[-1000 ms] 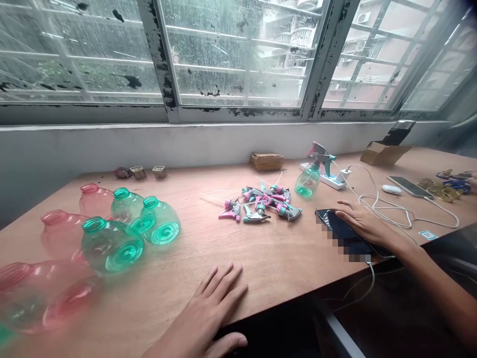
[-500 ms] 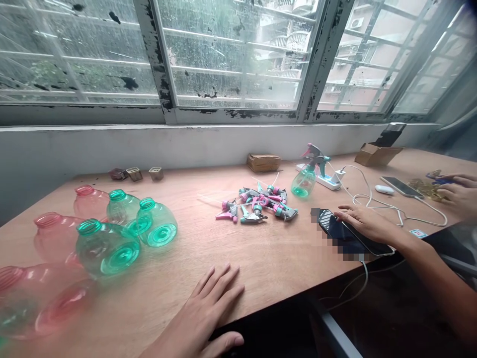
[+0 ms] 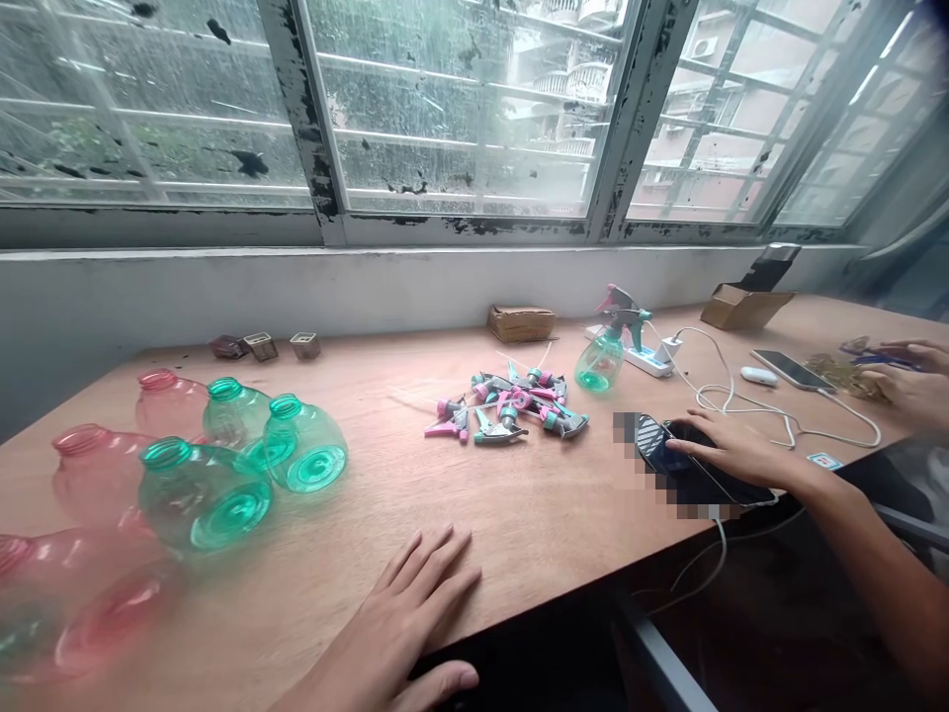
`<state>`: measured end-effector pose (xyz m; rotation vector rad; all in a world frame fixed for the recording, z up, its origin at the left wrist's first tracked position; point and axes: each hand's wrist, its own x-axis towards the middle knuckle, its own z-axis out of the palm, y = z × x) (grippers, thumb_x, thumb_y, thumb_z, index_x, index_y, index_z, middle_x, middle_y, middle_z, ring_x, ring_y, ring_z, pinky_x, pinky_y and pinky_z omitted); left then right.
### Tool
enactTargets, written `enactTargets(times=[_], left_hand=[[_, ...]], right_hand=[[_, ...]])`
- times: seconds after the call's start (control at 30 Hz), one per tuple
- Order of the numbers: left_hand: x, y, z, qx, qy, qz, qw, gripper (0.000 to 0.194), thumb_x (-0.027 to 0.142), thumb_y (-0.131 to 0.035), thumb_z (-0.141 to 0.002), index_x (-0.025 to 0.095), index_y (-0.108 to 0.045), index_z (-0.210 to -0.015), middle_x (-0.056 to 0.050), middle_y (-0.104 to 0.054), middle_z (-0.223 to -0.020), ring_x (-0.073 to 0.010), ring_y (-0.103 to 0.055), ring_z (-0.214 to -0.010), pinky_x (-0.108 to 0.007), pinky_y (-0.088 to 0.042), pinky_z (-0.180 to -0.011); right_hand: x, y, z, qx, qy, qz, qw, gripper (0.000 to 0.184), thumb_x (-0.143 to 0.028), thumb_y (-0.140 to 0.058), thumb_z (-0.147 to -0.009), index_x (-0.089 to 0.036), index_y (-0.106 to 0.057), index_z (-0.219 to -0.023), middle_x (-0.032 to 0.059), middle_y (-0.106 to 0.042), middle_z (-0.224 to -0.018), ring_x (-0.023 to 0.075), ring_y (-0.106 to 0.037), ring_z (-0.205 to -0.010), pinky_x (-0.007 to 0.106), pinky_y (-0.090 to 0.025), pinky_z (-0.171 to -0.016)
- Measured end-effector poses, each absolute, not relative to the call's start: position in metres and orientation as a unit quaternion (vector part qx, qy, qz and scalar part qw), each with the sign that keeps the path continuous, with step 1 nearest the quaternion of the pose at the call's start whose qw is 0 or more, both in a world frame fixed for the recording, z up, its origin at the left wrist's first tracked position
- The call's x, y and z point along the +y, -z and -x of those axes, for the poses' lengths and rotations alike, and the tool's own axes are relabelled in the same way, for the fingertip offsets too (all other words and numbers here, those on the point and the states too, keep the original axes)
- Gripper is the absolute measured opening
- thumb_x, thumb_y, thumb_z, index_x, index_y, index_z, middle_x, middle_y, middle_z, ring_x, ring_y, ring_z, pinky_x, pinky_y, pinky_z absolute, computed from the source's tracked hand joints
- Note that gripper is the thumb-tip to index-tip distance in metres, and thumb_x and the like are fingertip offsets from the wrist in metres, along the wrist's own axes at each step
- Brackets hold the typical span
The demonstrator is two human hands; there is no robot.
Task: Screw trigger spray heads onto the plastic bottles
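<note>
My left hand (image 3: 396, 623) lies flat, palm down, on the near table edge, fingers spread and holding nothing. Off to the right, my right hand (image 3: 731, 450) grips a dark phone (image 3: 678, 475) from above, thumb along its near side. A white cable runs to the phone, and pixelated blocks blur its left part. Between and beyond my hands lies a pile of grey, pink and teal spray trigger heads (image 3: 511, 400). Left of my left hand stand green bottles (image 3: 212, 494) and pink bottles (image 3: 96, 475), all without heads. A green spray bottle (image 3: 600, 356) with its head fitted stands behind the pile.
At right, another person's hand (image 3: 901, 371) holds something blue near a brass-coloured heap (image 3: 837, 374). A second phone (image 3: 792, 370), a white power strip (image 3: 648, 358) and loose cables lie nearby. Cardboard boxes (image 3: 521, 323) and small square blocks (image 3: 304, 345) stand along the wall.
The whole view has shifted slightly. My right hand has closed further over the phone, whose near edge looks tilted up. My left hand stays flat on the table.
</note>
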<state>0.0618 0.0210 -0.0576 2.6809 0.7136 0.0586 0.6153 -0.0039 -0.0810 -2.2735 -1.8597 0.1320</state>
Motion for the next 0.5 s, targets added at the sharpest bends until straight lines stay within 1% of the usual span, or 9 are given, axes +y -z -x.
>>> enactTargets(times=[0.13,0.23,0.33,0.5], left_hand=[[0.022,0.061,-0.06,0.247,-0.04,-0.95,0.184,0.064,0.049,-0.053,-0.098,0.041,-0.022,-0.154,0.001,-0.019,-0.166,-0.0372,-0.024,-0.15,-0.063,-0.033,-0.116],[0.023,0.062,-0.06,0.244,-0.051,-0.95,0.186,0.066,0.048,-0.055,-0.097,0.041,-0.023,-0.154,0.001,-0.021,-0.165,-0.0378,-0.026,-0.149,-0.064,-0.035,-0.115],[0.023,0.062,-0.059,0.244,-0.049,-0.951,0.183,0.066,0.048,-0.055,-0.097,0.042,-0.022,-0.154,0.001,-0.021,-0.165,-0.0381,-0.026,-0.149,-0.064,-0.036,-0.114],[0.023,0.063,-0.057,0.251,-0.025,-0.952,0.175,0.064,0.05,-0.048,-0.1,0.042,-0.017,-0.155,0.003,-0.013,-0.167,-0.035,-0.019,-0.151,-0.062,-0.032,-0.117]], right_hand=[[-0.013,0.08,-0.622,-0.622,-0.055,0.775,0.101,0.07,-0.071,-0.058,-0.083,-0.025,-0.058,-0.135,0.0135,-0.056,-0.145,0.0461,-0.041,-0.138,0.06,-0.046,-0.109],[-0.016,0.08,-0.624,-0.618,-0.061,0.778,0.1,0.077,-0.071,-0.061,-0.081,-0.026,-0.051,-0.142,0.013,-0.05,-0.151,0.0458,-0.038,-0.141,0.062,-0.042,-0.112],[-0.016,0.082,-0.622,-0.616,-0.07,0.779,0.094,0.077,-0.072,-0.059,-0.082,-0.026,-0.05,-0.143,0.0155,-0.046,-0.154,0.0454,-0.04,-0.14,0.063,-0.042,-0.111],[-0.013,0.08,-0.613,-0.625,-0.081,0.772,0.085,0.07,-0.071,-0.056,-0.084,-0.026,-0.056,-0.137,0.0142,-0.05,-0.15,0.0414,-0.046,-0.136,0.055,-0.042,-0.112]])
